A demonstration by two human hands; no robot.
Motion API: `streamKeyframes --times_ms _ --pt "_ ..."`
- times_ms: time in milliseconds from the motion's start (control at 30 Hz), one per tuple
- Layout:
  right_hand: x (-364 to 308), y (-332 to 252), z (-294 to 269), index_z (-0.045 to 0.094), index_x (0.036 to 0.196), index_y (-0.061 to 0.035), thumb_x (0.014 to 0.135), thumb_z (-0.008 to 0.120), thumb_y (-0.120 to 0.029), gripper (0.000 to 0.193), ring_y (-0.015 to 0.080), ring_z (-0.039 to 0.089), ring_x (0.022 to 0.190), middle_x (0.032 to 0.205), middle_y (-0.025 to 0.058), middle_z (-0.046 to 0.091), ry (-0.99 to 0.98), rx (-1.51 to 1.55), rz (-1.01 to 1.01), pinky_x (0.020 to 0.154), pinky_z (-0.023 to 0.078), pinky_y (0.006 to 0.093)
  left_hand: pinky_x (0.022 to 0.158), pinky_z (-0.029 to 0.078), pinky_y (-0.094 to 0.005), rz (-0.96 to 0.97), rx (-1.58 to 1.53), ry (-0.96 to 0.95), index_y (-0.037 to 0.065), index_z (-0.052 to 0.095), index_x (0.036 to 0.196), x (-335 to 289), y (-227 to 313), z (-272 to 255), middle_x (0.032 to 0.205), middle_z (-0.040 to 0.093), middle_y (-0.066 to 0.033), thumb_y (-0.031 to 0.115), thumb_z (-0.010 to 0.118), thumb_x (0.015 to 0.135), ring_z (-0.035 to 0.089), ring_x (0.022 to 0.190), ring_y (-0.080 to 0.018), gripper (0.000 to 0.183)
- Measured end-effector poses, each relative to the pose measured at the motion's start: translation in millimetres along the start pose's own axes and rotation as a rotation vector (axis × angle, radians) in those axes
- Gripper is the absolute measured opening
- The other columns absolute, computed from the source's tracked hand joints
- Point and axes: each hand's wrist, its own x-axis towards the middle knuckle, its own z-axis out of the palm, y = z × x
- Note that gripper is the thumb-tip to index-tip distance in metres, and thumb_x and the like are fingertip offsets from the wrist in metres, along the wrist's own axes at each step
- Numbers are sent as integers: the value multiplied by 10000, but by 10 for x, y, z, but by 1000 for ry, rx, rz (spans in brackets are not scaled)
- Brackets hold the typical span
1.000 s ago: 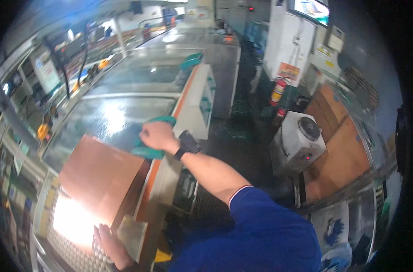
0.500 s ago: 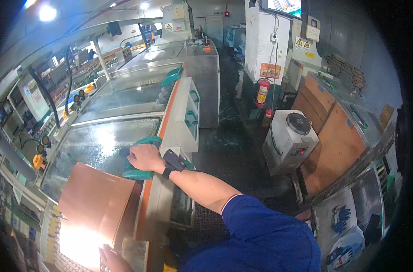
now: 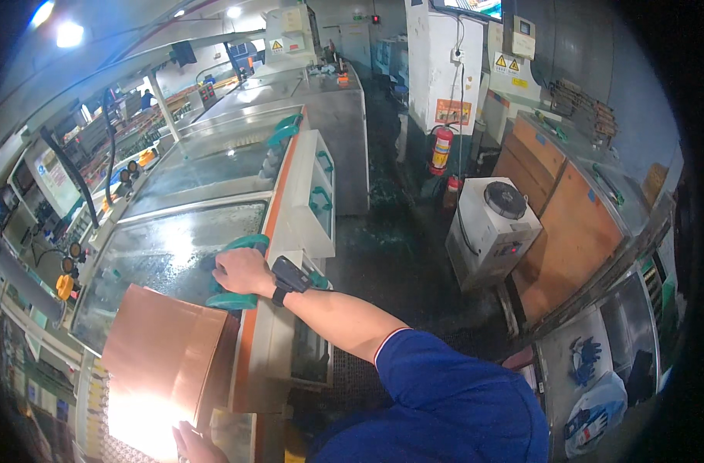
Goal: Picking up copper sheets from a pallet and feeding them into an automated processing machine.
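Observation:
My right hand (image 3: 244,272) is closed round the green handle (image 3: 235,301) at the right edge of a clear, wet machine lid (image 3: 167,239). A black device (image 3: 292,274) is strapped to that wrist. At the lower edge of the view, my left hand (image 3: 194,444) is at the near right corner of a copper-coloured sheet (image 3: 155,332), thumb and a finger against it. Its other fingers are hidden. The sheet lies at a slant over rows of small rollers (image 3: 97,420), with bright glare on its near part. A darker copper-toned face shows along its right side.
More lidded machine sections (image 3: 213,166) run ahead, along an orange strip (image 3: 271,220). To the right stand a white unit with a round fan (image 3: 491,231), a fire extinguisher (image 3: 440,150) and large copper-coloured panels (image 3: 568,239). Gloves (image 3: 585,361) lie on a surface at lower right.
The whole view has shifted slightly. My right hand stays on the green handle and my left stays at the sheet's corner; nothing else has visibly changed.

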Motion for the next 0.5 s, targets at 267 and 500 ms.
streamKeyframes --times_ms 267,500 --pt "16 -60 2 691 822 -31 847 609 -271 255 411 688 804 822 198 706 31 46 -17 712 533 522 860 461 -371 -433 -721 158 26 262 1563 61 -133 152 1303 510 -160 363 623 976 558 1044 -218 767" --pt "2 -66 -15 692 825 -36 853 607 -278 258 410 692 813 823 196 709 48 39 -5 714 535 523 918 481 -431 -332 -407 15 -4 344 1495 59 12 68 1320 511 -237 276 609 967 576 1086 -318 653"
